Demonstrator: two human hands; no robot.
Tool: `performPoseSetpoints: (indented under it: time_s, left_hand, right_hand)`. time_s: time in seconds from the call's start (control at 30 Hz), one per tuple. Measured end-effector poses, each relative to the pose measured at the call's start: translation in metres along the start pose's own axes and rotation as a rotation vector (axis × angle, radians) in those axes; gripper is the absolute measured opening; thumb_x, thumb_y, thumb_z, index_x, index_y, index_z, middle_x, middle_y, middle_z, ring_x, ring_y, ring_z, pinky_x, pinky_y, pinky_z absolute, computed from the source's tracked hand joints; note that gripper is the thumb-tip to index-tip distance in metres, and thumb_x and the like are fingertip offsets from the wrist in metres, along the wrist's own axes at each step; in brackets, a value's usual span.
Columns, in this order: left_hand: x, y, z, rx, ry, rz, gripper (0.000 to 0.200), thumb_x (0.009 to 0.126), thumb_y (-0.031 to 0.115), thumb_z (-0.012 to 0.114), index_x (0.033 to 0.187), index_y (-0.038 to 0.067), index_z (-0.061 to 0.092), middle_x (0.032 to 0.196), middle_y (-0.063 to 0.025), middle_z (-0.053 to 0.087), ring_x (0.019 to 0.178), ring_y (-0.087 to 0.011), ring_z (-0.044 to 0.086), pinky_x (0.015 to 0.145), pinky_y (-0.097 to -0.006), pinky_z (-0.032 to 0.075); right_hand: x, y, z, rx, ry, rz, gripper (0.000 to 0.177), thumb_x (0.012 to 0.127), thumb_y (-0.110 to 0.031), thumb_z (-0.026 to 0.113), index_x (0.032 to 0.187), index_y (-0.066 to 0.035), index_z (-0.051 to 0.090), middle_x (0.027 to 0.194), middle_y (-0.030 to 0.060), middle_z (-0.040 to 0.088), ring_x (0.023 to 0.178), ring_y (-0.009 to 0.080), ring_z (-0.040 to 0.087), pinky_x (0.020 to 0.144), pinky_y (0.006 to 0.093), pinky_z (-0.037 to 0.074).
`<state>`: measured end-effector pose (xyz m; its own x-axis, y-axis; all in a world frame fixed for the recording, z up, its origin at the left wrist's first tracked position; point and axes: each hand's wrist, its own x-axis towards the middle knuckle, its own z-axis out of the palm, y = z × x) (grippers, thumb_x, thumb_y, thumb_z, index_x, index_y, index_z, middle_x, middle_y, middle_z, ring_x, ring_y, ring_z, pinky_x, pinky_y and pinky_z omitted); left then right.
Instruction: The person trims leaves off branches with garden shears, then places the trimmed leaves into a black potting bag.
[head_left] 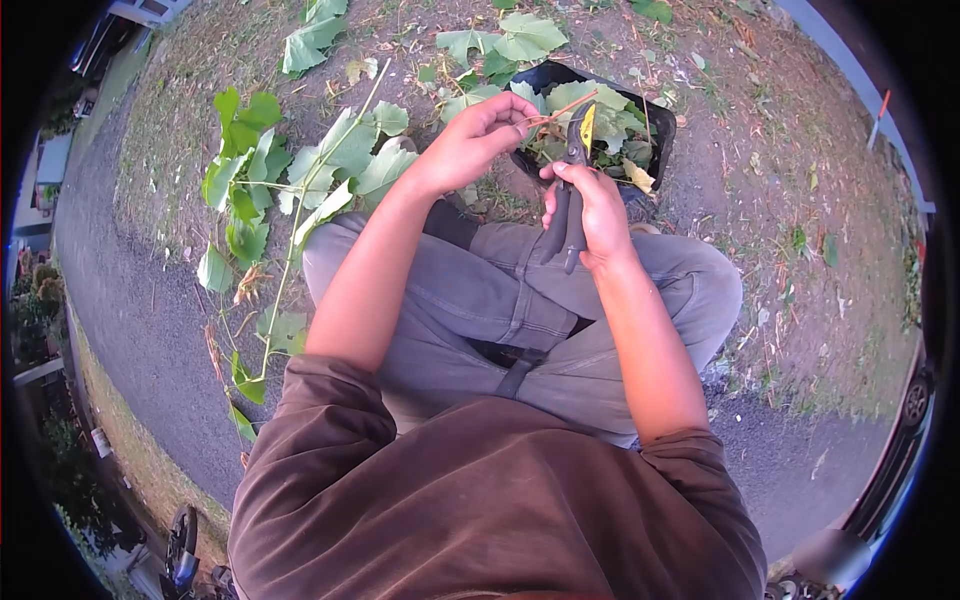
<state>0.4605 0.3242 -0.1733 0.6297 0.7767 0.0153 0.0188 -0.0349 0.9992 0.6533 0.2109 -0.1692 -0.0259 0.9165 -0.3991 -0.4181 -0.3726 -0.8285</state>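
My left hand (480,140) pinches a thin reddish-brown stem (562,111) between thumb and fingers, its far end slanting up to the right. In my right hand (595,212) is a pair of pruning shears (572,190) with dark handles and a yellow-marked blade, pointing upward close to the stem. Just beyond both hands sits a black plastic tub (660,135) holding cut green leaves (618,122), some of them yellowing. A long leafy vine (308,205) lies to the left, alongside my left forearm and knee.
My crossed legs (450,290) in grey trousers are below the hands. Loose large leaves (530,37) lie on the dirt and dry grass beyond the tub. Paved ground (130,250) runs along the left. A bicycle (182,560) stands at the lower left, and a dark car (905,420) at the right edge.
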Motion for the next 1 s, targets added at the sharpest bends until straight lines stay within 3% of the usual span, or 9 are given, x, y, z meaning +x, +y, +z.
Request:
performPoseSetpoints:
  time_s: [0.13,0.23,0.37,0.57,0.63,0.77,0.83,0.93,1.0]
  left_hand:
    - [0.003,0.002,0.004,0.042,0.110,0.085,0.025,0.109,0.014,0.061,0.131,0.002,0.060,0.107,-0.0009,0.067,0.087,-0.0073,0.056,0.079,-0.0239,0.047]
    - [0.003,0.007,0.002,-0.005,0.119,0.091,0.021,0.109,0.012,0.061,0.127,0.001,0.060,0.109,-0.0041,0.070,0.089,-0.0076,0.058,0.080,-0.0254,0.048]
    - [-0.001,0.013,0.011,-0.041,0.136,0.124,0.016,0.109,0.011,0.062,0.121,0.001,0.061,0.106,-0.0056,0.072,0.086,-0.0079,0.057,0.077,-0.0257,0.048]
    - [-0.008,0.026,0.022,0.287,0.055,0.104,0.013,0.106,0.012,0.066,0.112,0.002,0.063,0.097,-0.0059,0.074,0.086,-0.0121,0.070,0.076,-0.0327,0.056]
    - [-0.009,0.028,0.025,0.416,0.040,0.067,0.014,0.104,0.012,0.068,0.111,0.001,0.063,0.092,-0.0090,0.075,0.090,-0.0179,0.076,0.079,-0.0357,0.059]
    - [-0.009,0.030,0.028,0.504,0.024,0.115,0.017,0.103,0.012,0.069,0.113,-0.001,0.062,0.092,-0.0131,0.076,0.088,-0.0235,0.077,0.079,-0.0369,0.059]
    - [-0.008,0.027,0.029,0.480,0.049,0.237,0.014,0.105,0.015,0.066,0.111,0.003,0.060,0.082,-0.0111,0.074,0.063,-0.0186,0.072,0.058,-0.0360,0.056]
    - [-0.012,0.036,0.030,0.554,0.031,0.159,0.016,0.104,0.014,0.068,0.111,0.001,0.061,0.089,-0.0149,0.075,0.081,-0.0263,0.076,0.073,-0.0384,0.057]
    - [-0.012,0.036,0.032,0.540,0.022,0.155,0.015,0.105,0.014,0.067,0.110,0.001,0.061,0.087,-0.0145,0.075,0.079,-0.0261,0.076,0.071,-0.0382,0.057]
  right_hand:
    - [0.004,0.005,-0.002,0.017,-0.082,-0.025,0.031,0.100,-0.023,0.061,0.117,0.002,0.068,0.081,0.0085,0.070,0.071,0.0186,0.069,0.067,0.0326,0.056]
    - [0.006,0.014,0.003,0.016,-0.145,-0.040,0.038,0.098,-0.020,0.062,0.131,-0.001,0.062,0.099,0.0059,0.073,0.097,0.0156,0.069,0.077,0.0323,0.053]
    - [0.009,0.023,0.002,-0.123,-0.116,-0.076,0.035,0.099,-0.018,0.061,0.129,-0.002,0.063,0.100,0.0057,0.074,0.094,0.0153,0.069,0.077,0.0306,0.051]
    - [0.011,0.019,-0.003,-0.053,-0.096,-0.044,0.032,0.099,-0.018,0.061,0.127,-0.002,0.064,0.101,0.0058,0.074,0.093,0.0135,0.068,0.078,0.0290,0.049]
    - [0.013,0.022,-0.006,-0.176,-0.082,-0.089,0.035,0.100,-0.018,0.058,0.129,0.001,0.062,0.109,0.0127,0.073,0.104,0.0229,0.072,0.092,0.0394,0.058]
    - [0.012,0.023,-0.005,-0.240,-0.052,-0.130,0.034,0.100,-0.020,0.057,0.127,0.001,0.062,0.109,0.0114,0.073,0.103,0.0217,0.072,0.091,0.0379,0.057]
    - [0.011,0.020,-0.001,-0.183,-0.032,-0.099,0.034,0.100,-0.022,0.056,0.125,0.000,0.063,0.108,0.0103,0.073,0.101,0.0208,0.072,0.091,0.0371,0.057]
    - [0.012,0.020,-0.001,-0.137,-0.027,-0.119,0.027,0.100,-0.019,0.058,0.118,0.000,0.065,0.100,0.0064,0.074,0.093,0.0144,0.068,0.081,0.0303,0.050]
    - [0.008,0.018,0.004,-0.108,0.010,-0.114,0.027,0.100,-0.019,0.058,0.117,0.000,0.065,0.100,0.0064,0.074,0.094,0.0149,0.068,0.081,0.0308,0.051]
